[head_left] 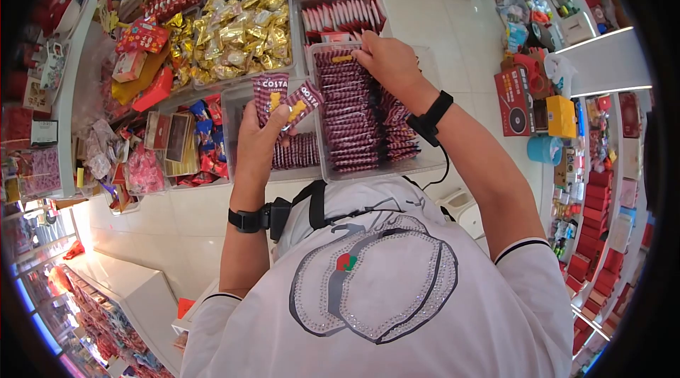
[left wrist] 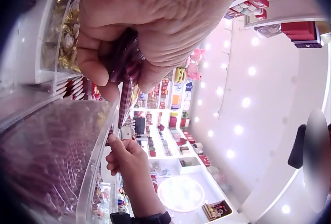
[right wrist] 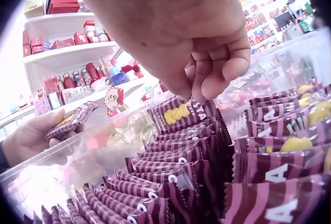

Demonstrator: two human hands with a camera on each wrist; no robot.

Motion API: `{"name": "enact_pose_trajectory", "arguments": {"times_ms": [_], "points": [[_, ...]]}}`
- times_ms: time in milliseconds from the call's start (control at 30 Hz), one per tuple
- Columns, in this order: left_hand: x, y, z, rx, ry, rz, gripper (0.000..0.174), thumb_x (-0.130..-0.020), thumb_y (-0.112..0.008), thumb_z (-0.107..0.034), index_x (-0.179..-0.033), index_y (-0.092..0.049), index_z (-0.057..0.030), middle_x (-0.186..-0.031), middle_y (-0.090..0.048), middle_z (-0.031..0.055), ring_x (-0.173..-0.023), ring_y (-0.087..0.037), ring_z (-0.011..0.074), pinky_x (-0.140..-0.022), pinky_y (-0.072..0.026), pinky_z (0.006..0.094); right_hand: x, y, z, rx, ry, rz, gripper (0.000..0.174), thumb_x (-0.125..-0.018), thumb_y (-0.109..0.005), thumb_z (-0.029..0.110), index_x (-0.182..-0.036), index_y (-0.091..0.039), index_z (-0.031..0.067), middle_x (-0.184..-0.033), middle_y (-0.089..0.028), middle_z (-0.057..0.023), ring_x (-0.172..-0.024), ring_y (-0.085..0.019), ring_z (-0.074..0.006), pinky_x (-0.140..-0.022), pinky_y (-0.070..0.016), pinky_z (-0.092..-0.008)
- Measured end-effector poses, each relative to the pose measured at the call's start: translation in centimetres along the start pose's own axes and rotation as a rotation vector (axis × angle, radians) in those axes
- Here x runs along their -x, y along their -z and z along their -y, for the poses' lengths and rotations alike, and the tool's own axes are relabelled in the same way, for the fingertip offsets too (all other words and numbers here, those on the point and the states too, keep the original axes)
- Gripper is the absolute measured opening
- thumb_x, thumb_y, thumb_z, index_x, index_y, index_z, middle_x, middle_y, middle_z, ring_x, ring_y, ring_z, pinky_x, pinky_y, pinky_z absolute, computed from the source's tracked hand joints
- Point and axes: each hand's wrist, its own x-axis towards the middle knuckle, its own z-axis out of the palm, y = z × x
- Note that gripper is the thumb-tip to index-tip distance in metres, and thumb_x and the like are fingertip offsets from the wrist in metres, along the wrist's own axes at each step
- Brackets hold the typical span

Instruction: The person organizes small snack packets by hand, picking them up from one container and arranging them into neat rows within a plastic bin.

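The fingers of the left hand point(head_left: 260, 138) grasp two purple striped COSTA packets, one upright packet point(head_left: 270, 87) and one tilted packet point(head_left: 303, 104) fanned out to its right, each with a yellow emblem. The fingers of the right hand point(head_left: 397, 65) are bent, their tips pinching the top edge of a matching packet point(right wrist: 176, 114) at the far end of a row. That row of packets point(head_left: 347, 119) runs from the right fingers back toward the person's body inside a clear bin point(head_left: 365, 175); a second row point(head_left: 400, 126) stands in it to the right of and nearer than those fingers. Under the left hand, another clear bin point(head_left: 226, 123) holds more striped packets point(head_left: 297, 153). Beyond the left fingers lie gold-wrapped packets point(head_left: 244, 34) in a tub, and just beyond the right fingers stand red-and-white packets point(head_left: 343, 18). A black wristband point(head_left: 430, 119) sits behind the right fingers, with another strap point(head_left: 248, 220) behind the left.
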Motion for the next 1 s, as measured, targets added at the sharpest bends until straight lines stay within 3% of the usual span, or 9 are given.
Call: {"name": "enact_pose_trajectory", "arguments": {"times_ms": [67,167,267,367,467,700,1000], "points": [[0.0,0.1,0.1,0.002,0.000,0.001,0.039,-0.098,-0.070,-0.031,-0.118,-0.054,-0.0022,-0.098,-0.067,0.0053,-0.074,-0.065,0.0096,-0.058,-0.0490,0.0226,0.0,0.0,0.0,-0.023,-0.028,0.014,0.030,-0.091,-0.070,0.033,-0.090,-0.056,0.0071,-0.075,-0.066,-0.0150,-0.072,-0.065,-0.0392,-0.064,-0.0487,-0.0499],[0.1,-0.2,0.0,-0.001,-0.009,-0.016,0.032,-0.100,-0.067,-0.029,-0.117,-0.056,-0.0038,-0.096,-0.069,0.0047,-0.073,-0.066,0.0099,-0.056,-0.0487,0.0221,0.1,0.6,-0.2,-0.156,0.008,0.032,0.029,-0.093,-0.070,0.032,-0.092,-0.058,0.0058,-0.070,-0.065,-0.0109,-0.065,-0.066,-0.0291,-0.059,-0.0491,-0.0422],[-0.1,-0.4,-0.4,0.005,-0.005,0.024,0.033,-0.100,-0.067,-0.029,-0.118,-0.056,-0.0035,-0.096,-0.068,0.0048,-0.073,-0.066,0.0100,-0.056,-0.0490,0.0225,0.1,3.5,2.1,-0.651,-0.151,0.353,0.027,-0.094,-0.071,0.031,-0.099,-0.064,0.0046,-0.073,-0.065,-0.0032,-0.063,-0.063,-0.0138,-0.055,-0.0472,-0.0307],[-0.5,-0.9,-0.5,0.014,0.000,0.062,0.034,-0.099,-0.068,-0.029,-0.119,-0.056,-0.0038,-0.097,-0.068,0.0044,-0.074,-0.066,0.0100,-0.057,-0.0491,0.0227,0.9,6.0,5.0,-0.957,-0.221,0.531,0.028,-0.096,-0.070,0.028,-0.108,-0.066,0.0036,-0.081,-0.064,0.0020,-0.066,-0.060,-0.0048,-0.054,-0.0448,-0.0229],[-0.8,-1.6,-0.8,0.000,-0.010,0.108,0.036,-0.099,-0.069,-0.030,-0.119,-0.055,-0.0043,-0.097,-0.067,0.0037,-0.075,-0.066,0.0096,-0.057,-0.0488,0.0223,1.5,5.4,5.2,-1.002,-0.238,0.612,0.029,-0.096,-0.070,0.026,-0.113,-0.066,0.0027,-0.087,-0.066,0.0007,-0.066,-0.060,-0.0056,-0.053,-0.0450,-0.0223],[-0.6,-2.2,-0.6,0.014,0.033,0.138,0.034,-0.096,-0.071,-0.029,-0.114,-0.054,-0.0056,-0.094,-0.068,0.0047,-0.074,-0.065,0.0086,-0.057,-0.0491,0.0221,3.1,5.1,4.6,-1.142,-0.343,0.722,0.021,-0.096,-0.068,0.020,-0.108,-0.063,0.0027,-0.082,-0.062,0.0008,-0.063,-0.056,-0.0057,-0.056,-0.0451,-0.0218],[-0.7,-2.0,-0.6,0.106,0.046,0.057,0.032,-0.105,-0.059,-0.035,-0.119,-0.057,-0.0063,-0.095,-0.066,0.0013,-0.075,-0.066,0.0108,-0.058,-0.0486,0.0231,3.3,5.4,2.9,-1.234,-0.378,0.633,0.019,-0.097,-0.066,0.017,-0.109,-0.062,0.0028,-0.083,-0.064,-0.0002,-0.068,-0.062,-0.0074,-0.061,-0.0493,-0.0223]]}}
